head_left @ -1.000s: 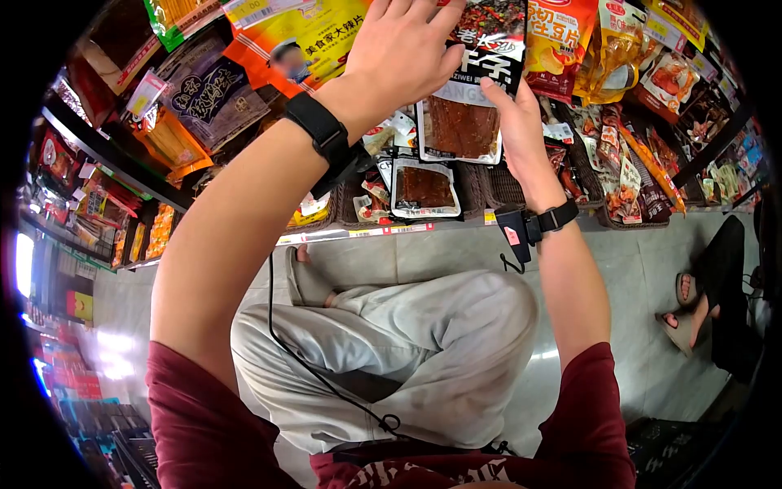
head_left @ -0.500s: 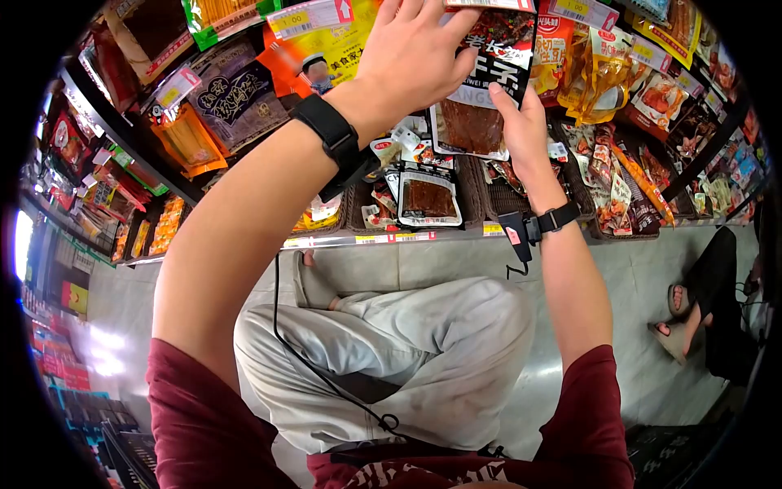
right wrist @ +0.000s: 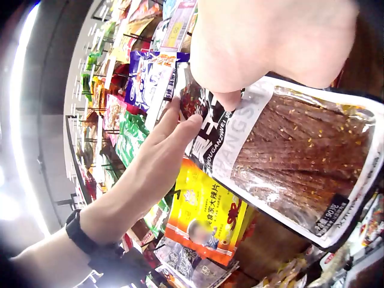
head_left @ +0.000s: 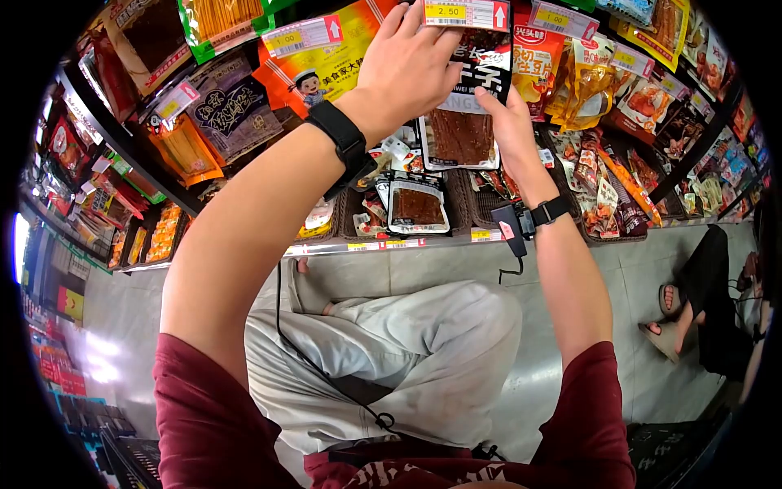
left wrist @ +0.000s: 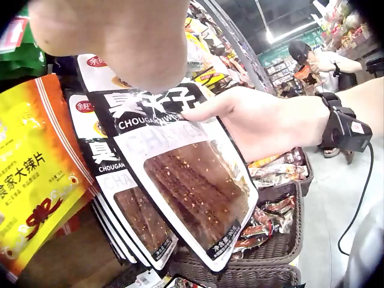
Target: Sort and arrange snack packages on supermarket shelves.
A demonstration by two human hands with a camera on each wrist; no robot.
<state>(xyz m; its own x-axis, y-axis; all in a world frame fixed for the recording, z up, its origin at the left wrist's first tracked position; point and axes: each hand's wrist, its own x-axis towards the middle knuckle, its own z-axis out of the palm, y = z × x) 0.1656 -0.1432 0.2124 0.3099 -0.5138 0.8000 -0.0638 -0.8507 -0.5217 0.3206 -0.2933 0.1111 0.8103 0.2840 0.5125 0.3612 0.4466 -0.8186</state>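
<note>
A black-and-white snack packet (head_left: 461, 138) with a clear window over brown strips hangs upright before the rack. My right hand (head_left: 515, 130) grips its right edge, thumb laid across the front. At the upper left of the packet is my left hand (head_left: 411, 69), its thumb against the front and its fingers up by a price tag (head_left: 464, 14) reading 2.50. In the right wrist view, the left hand (right wrist: 150, 159) pinches the packet's top part. Directly behind, several matching packets (left wrist: 135, 219) hang in a stack in the left wrist view.
An orange-and-yellow packet (head_left: 322, 65) hangs left of the hands, with red and gold packets (head_left: 590, 77) on the right. Below are wicker baskets (left wrist: 282, 252) of small snacks; one holds a similar flat packet (head_left: 417, 204). Another person's feet (head_left: 668, 318) are at the far right.
The head view has tilted, bringing more of the rack and the 2.50 price tag into sight. Both hands stay on the packet, its top now behind the tag.
</note>
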